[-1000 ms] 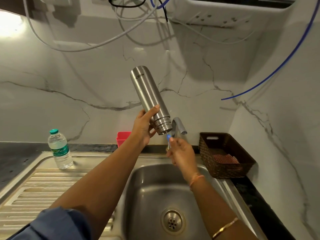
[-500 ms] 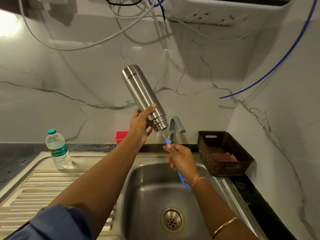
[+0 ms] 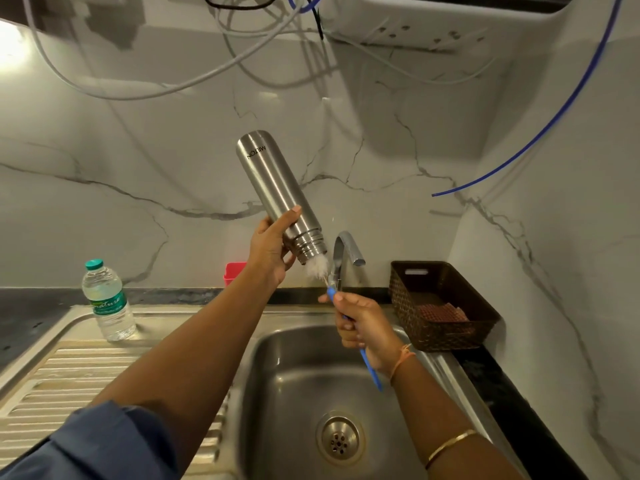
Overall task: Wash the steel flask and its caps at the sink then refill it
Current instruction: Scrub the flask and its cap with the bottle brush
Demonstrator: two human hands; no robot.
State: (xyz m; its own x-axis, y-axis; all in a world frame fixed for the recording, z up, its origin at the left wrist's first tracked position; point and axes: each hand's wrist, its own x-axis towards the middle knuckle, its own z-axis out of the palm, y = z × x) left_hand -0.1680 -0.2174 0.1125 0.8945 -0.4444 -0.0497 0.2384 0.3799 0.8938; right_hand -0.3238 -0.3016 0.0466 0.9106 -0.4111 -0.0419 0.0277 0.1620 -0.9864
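Steel flask (image 3: pixel 273 188) marked MILTON, mouth-down, clasped by left hand (image 3: pixel 272 252); right hand (image 3: pixel 360 322) grasps the blue brush (image 3: pixel 371 368).

Tap (image 3: pixel 347 249) close beside flask (image 3: pixel 277 195) mouth; sink (image 3: pixel 294 375) basin open.

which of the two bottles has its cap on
The clear plastic water bottle standing on the draining board: its green cap is on. The steel flask, gripped mouth-down in the left hand, is uncapped, with a brush at its mouth.
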